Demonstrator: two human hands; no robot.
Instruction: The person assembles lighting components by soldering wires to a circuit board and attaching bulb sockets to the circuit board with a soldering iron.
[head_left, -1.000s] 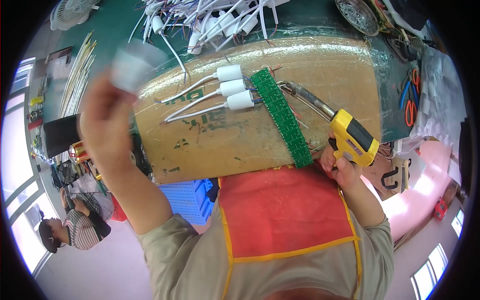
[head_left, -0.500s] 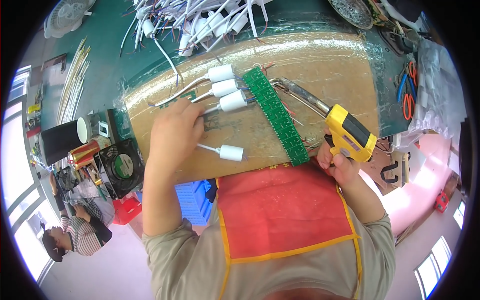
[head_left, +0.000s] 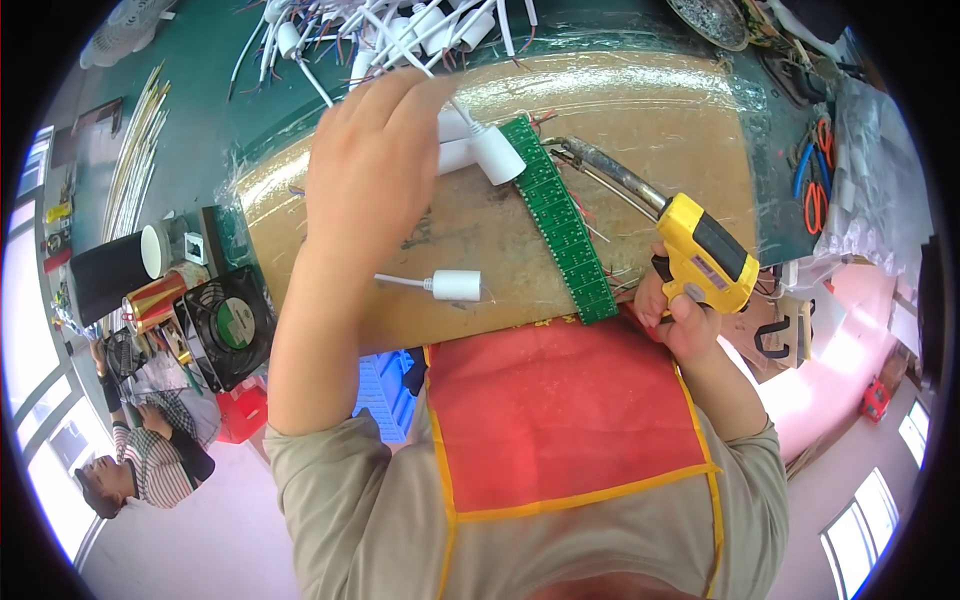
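Note:
My left hand [head_left: 375, 165] is raised over the far left of the board, fingers closed on the white cable of a lifted white cylindrical plug [head_left: 498, 156]. The plug tilts down over the upper end of a long green circuit board strip [head_left: 560, 230]. Behind my fingers, two more white cylinders [head_left: 455, 157] are partly hidden. Nearer to me lies another white cylinder with a cable [head_left: 457, 285]. My right hand [head_left: 680, 315] grips a yellow and black soldering gun [head_left: 708, 255] by its handle. Its metal tip points left, just beside the strip's upper right edge.
A pile of white cabled cylinders [head_left: 430, 30] lies at the back. Pliers with orange and blue handles [head_left: 815, 180] and clear plastic bags [head_left: 870, 170] are at right. A black fan [head_left: 225, 325] stands at left; beyond it sits another person [head_left: 160, 460].
My left hand has moved up and away from me, lifting one white cylinder by its cable, which now hangs tilted near the strip. The soldering gun has barely moved.

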